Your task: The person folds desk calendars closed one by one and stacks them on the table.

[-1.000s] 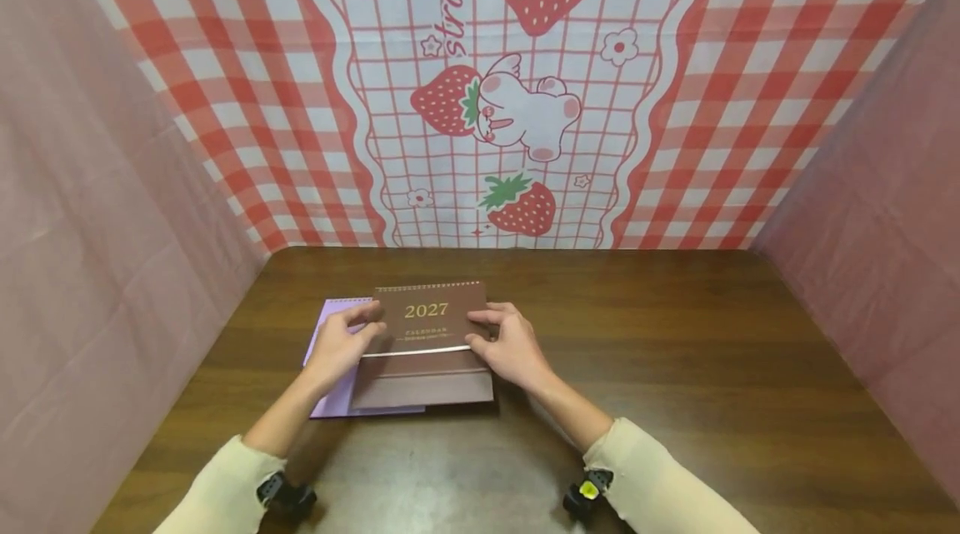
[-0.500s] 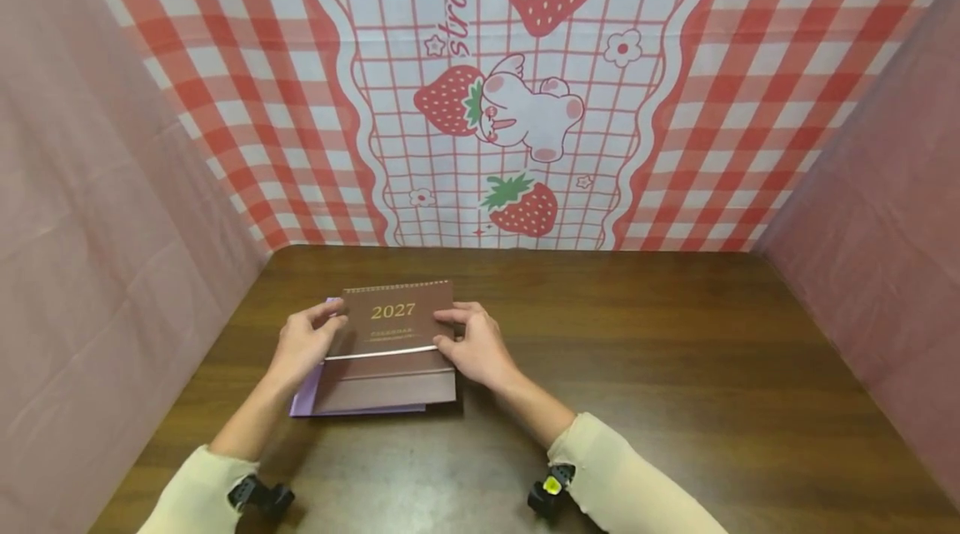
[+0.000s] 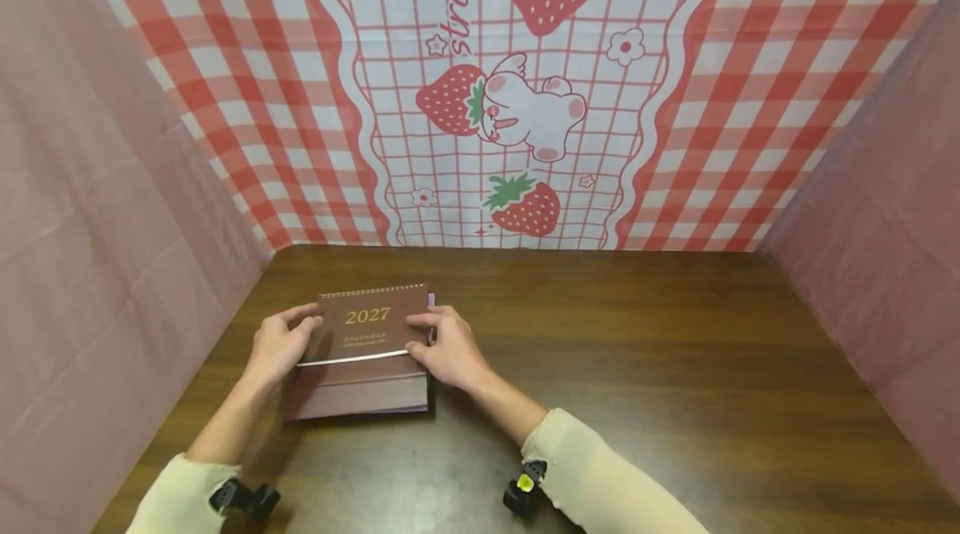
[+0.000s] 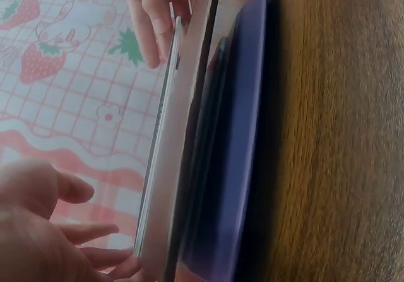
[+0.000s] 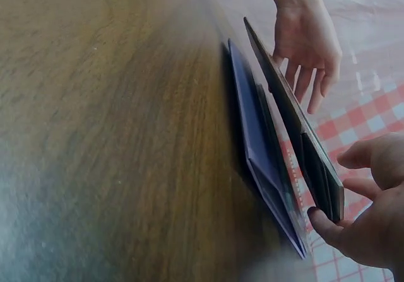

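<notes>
A brown desk calendar [image 3: 363, 396] marked 2027, with a spiral along its far edge and a white band across it, is held at its two sides by both hands. My left hand [image 3: 277, 348] grips its left edge and my right hand [image 3: 450, 351] its right edge, thumbs toward the front. Beneath it lies a purple calendar [image 5: 245, 115], mostly covered; a narrow strip shows at the right in the head view. Both wrist views reveal a gap between the brown calendar and the purple calendar, which rests on the table.
The brown wooden table [image 3: 637, 384] extends far to the right of the calendars. A red-and-white checked strawberry cloth [image 3: 525, 101] hangs behind it. Pink cloths border the left [image 3: 135, 184] and right [image 3: 877, 226] sides.
Both hands have moved left with the brown calendar. It now sits over the purple one, which earlier stuck out at the left and now shows only at the right and front edges.
</notes>
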